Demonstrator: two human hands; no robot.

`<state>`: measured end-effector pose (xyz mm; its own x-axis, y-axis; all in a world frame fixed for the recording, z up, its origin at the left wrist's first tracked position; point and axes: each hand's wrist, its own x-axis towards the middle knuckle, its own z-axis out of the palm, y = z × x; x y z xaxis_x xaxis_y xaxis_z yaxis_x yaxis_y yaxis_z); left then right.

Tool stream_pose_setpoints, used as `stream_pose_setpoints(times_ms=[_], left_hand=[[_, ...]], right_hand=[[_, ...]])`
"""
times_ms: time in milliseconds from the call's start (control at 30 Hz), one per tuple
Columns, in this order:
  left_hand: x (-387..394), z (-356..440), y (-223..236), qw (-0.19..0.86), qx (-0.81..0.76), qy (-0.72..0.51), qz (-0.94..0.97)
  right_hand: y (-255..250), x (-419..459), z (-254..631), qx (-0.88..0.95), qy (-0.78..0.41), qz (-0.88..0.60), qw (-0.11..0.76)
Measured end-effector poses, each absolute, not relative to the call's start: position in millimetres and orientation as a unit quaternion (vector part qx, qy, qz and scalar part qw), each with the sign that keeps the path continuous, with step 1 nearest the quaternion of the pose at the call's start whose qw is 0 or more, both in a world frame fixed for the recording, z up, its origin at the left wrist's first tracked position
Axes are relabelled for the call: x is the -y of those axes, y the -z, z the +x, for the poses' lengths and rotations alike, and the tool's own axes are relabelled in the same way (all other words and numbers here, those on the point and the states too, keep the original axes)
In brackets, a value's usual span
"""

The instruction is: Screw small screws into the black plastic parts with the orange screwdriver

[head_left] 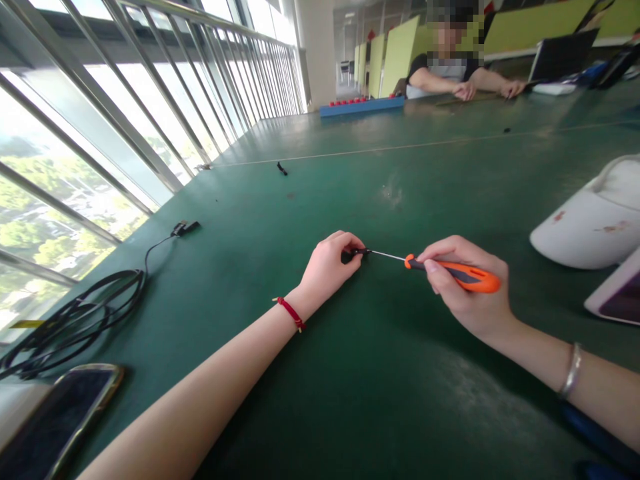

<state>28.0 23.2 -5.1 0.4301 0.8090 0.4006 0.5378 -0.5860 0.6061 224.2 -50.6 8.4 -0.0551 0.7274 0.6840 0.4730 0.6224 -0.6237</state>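
Note:
My left hand pinches a small black part just over the green table; what kind of part it is I cannot make out. From the other side, my right hand grips an orange and dark grey screwdriver by its handle. The thin metal shaft points left, and its tip meets the black part between my left fingertips. A red cord circles my left wrist, and a silver bangle sits on the right one.
Left lie a coiled black cable and a phone. A white container stands at right. Farther back are a small black piece, a blue strip with red knobs and a seated person. A metal railing runs along the left.

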Motion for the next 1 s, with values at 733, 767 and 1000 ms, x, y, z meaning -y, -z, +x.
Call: stream_pose_setpoints(times_ms=[733,767,1000], left_hand=[[-22.4,27.3,3.6,0.212,-0.396,-0.345,0.824],[-22.4,27.4,3.4,0.213,-0.396,-0.347,0.823],[-23.1,26.8,3.9,0.218,-0.403,-0.350,0.817]], right_hand=[[-6.4,51.9,225.7,0.686,-0.113,-0.437,0.571],[-6.8,52.5,225.2,0.687,-0.103,-0.439,0.569],[-0.7,45.2,225.7,0.645,-0.101,-0.406,0.640]])
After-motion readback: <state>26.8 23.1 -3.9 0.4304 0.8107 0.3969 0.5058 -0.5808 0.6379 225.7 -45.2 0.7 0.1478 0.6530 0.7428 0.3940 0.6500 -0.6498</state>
